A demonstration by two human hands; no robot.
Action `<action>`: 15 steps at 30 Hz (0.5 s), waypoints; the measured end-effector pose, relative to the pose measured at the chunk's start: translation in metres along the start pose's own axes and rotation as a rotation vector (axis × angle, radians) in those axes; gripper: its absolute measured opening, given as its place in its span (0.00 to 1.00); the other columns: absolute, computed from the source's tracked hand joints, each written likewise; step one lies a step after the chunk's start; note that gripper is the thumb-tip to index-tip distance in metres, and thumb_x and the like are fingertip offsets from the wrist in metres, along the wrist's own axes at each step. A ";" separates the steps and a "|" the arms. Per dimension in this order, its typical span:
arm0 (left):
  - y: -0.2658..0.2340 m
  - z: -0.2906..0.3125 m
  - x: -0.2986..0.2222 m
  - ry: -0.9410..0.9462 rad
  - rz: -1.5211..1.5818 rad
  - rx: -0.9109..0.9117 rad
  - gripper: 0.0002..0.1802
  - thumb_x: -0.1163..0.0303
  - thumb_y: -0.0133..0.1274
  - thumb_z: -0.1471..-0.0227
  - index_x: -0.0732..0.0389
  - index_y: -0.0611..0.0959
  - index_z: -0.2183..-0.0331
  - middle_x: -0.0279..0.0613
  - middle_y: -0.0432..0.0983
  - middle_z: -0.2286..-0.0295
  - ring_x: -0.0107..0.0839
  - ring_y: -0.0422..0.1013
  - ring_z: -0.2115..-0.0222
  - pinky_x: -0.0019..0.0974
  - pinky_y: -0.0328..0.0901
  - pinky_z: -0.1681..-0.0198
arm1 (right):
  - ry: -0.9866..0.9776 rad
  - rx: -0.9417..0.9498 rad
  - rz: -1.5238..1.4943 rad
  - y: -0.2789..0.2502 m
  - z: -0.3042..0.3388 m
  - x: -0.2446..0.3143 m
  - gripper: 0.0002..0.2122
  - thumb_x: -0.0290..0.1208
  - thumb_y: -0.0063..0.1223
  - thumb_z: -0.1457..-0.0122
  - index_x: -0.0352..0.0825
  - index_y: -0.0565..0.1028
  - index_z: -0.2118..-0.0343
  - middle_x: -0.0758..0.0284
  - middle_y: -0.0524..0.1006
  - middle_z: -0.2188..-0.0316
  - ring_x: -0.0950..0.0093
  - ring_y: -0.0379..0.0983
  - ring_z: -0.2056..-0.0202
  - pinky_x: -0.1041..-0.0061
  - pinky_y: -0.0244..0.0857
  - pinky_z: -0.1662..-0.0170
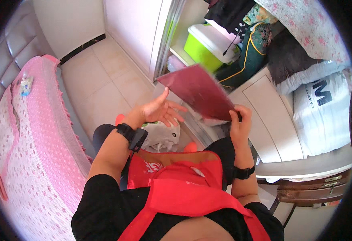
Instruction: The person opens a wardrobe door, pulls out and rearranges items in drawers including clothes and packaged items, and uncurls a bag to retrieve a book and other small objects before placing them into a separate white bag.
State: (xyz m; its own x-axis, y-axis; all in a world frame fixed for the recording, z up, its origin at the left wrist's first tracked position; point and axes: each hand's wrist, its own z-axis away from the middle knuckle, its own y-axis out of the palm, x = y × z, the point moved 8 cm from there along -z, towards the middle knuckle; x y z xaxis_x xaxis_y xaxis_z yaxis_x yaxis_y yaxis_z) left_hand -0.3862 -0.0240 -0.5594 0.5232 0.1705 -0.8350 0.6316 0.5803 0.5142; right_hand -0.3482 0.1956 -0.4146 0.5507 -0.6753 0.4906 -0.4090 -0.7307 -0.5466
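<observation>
The right hand (240, 120) pinched one corner of the dark red board (198, 91) at frame centre; the left hand (160, 110) was open beside it. That single-corner grip could have let it slip.

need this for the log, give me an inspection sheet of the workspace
surface: pale tiled floor beside a pink bed.
job's things: flat dark red board, tilted, in front of the open wardrobe.
clutter: green bin with a white lid, folded clothes, white sack.
grippers: right hand grips the board's lower corner; left hand open, fingers spread, at its lower left edge; contact unclear.
cables: nothing seen.
surroundings: white drawer unit, grey padded headboard.
</observation>
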 end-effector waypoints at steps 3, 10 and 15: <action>-0.012 0.000 -0.002 0.120 0.314 0.193 0.56 0.22 0.19 0.59 0.61 0.69 0.48 0.50 0.75 0.60 0.39 0.72 0.64 0.40 0.65 0.61 | -0.525 0.115 0.185 0.008 -0.016 0.060 0.07 0.20 0.51 0.52 0.38 0.67 0.72 0.64 0.76 0.66 0.68 0.73 0.66 0.70 0.61 0.58; -0.026 0.020 -0.041 0.414 0.401 0.020 0.36 0.46 0.43 0.48 0.63 0.64 0.46 0.49 0.65 0.50 0.41 0.63 0.49 0.44 0.55 0.45 | -0.594 0.090 0.370 0.009 -0.027 0.087 0.06 0.20 0.50 0.53 0.39 0.67 0.75 0.65 0.77 0.64 0.66 0.71 0.60 0.68 0.54 0.50; -0.029 0.031 -0.040 0.439 0.085 -0.110 0.33 0.71 0.55 0.53 0.60 0.63 0.45 0.41 0.70 0.54 0.31 0.66 0.53 0.38 0.60 0.50 | -0.229 -0.083 0.347 0.018 -0.024 0.027 0.10 0.31 0.50 0.45 0.42 0.72 0.60 0.64 0.71 0.56 0.67 0.68 0.55 0.72 0.56 0.51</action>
State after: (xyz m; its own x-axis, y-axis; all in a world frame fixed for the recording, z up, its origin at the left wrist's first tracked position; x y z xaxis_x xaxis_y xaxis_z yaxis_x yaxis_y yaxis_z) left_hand -0.4083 -0.0722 -0.5348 0.2637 0.5288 -0.8067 0.5196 0.6267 0.5807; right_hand -0.3575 0.1619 -0.3947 0.5134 -0.8499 0.1183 -0.6507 -0.4755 -0.5920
